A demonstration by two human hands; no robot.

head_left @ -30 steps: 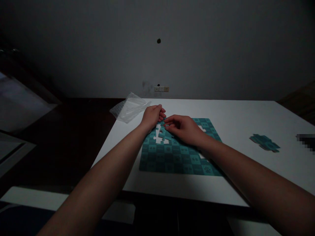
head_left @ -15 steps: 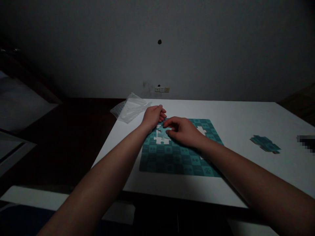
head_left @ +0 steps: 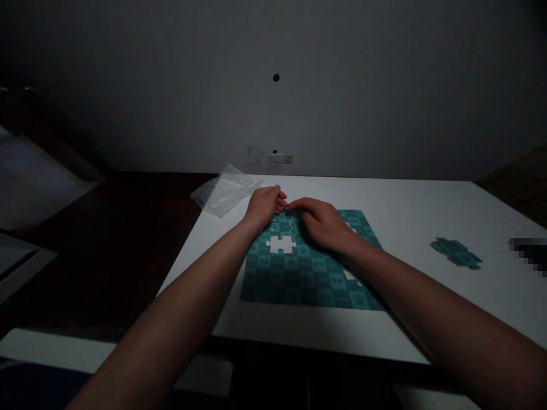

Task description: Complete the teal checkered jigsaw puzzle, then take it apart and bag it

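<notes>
A teal checkered jigsaw puzzle (head_left: 299, 279) with paw prints lies on the white table (head_left: 405, 210). One piece-shaped gap (head_left: 281, 245) shows white near its upper left. My left hand (head_left: 264, 206) rests with curled fingers on the puzzle's far left corner. My right hand (head_left: 323, 223) lies palm down on the upper row beside it, its fingertips pressing a teal puzzle piece (head_left: 287, 219) flat next to the left hand's fingers. Another gap is partly hidden under my right wrist.
A clear plastic bag (head_left: 224, 191) lies at the table's far left corner. A small cluster of loose teal pieces (head_left: 456, 253) sits to the right, with a blurred dark object (head_left: 530, 250) beyond it. Dark floor lies to the left.
My right hand has carried the loose piece up from over the gap to the top row and pressed it down; the gap below is now uncovered. My left hand has stayed put.
</notes>
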